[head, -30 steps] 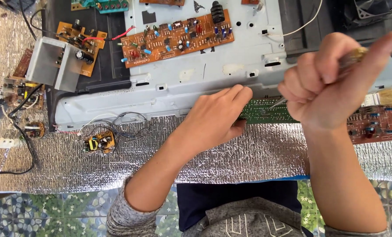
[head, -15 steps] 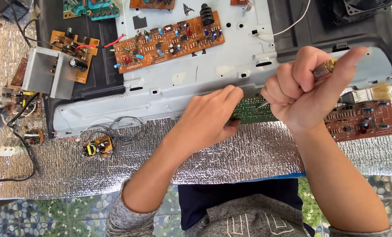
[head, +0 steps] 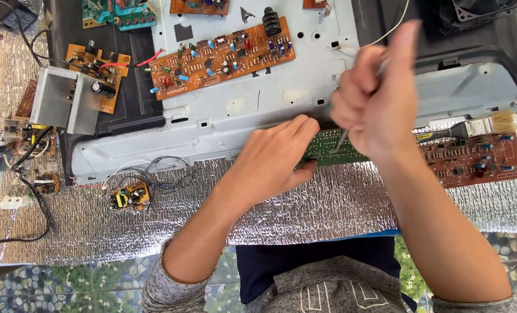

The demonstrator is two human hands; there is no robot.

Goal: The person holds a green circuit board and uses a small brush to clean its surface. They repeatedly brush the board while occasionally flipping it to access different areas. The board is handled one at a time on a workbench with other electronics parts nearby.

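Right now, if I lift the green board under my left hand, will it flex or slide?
The green circuit board looks flat and rigid, so probably stiff and light. It lies on crinkled foil sheet, so it may slide once the left hand lets go.

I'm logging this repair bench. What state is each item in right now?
green circuit board: flat, pinned under left hand.
screwdriver: gripped in right hand, tip on the green board.
grey metal chassis: open, lying flat.
orange circuit board: lying on the chassis.
paintbrush: lying unused.
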